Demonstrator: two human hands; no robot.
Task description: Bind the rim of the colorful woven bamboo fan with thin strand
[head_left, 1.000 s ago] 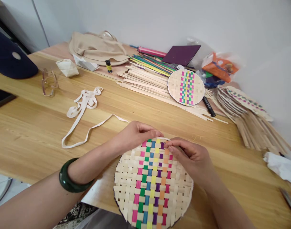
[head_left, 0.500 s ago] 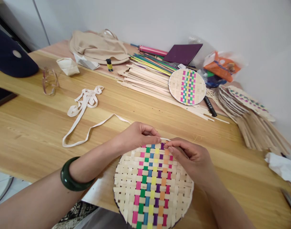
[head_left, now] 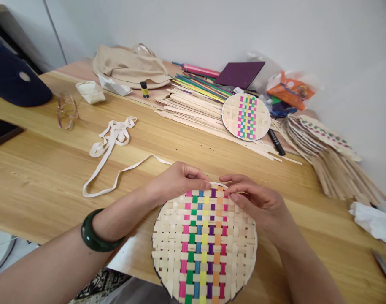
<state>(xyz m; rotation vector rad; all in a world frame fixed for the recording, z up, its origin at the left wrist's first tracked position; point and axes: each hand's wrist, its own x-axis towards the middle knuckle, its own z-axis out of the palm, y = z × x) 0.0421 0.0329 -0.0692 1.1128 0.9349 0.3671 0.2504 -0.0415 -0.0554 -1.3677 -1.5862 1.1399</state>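
Pinches the white tape (head_left: 218,184) against the top rim of the woven disc (head_left: 202,247), lower centre, with the left hand (head_left: 182,182); rests the right hand (head_left: 258,202), with half-curled fingers, at the same rim, too hidden to tell whether gripping; has room across the tabletop (head_left: 199,162) towards the pale strips (head_left: 193,110), upper centre.

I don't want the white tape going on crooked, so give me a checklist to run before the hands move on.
1. Left hand at the woven disc's top edge: ok, thumb on the rim.
2. Right hand gripping firmly: cannot tell; its fingertips are at the rim, one finger lifted.
3. White tape loose on the table: ok, nothing visible lies on it.
4. Tape flat under the left hand: cannot tell, hidden.
5. Disc's left edge covered: not ok, no tape shows there.
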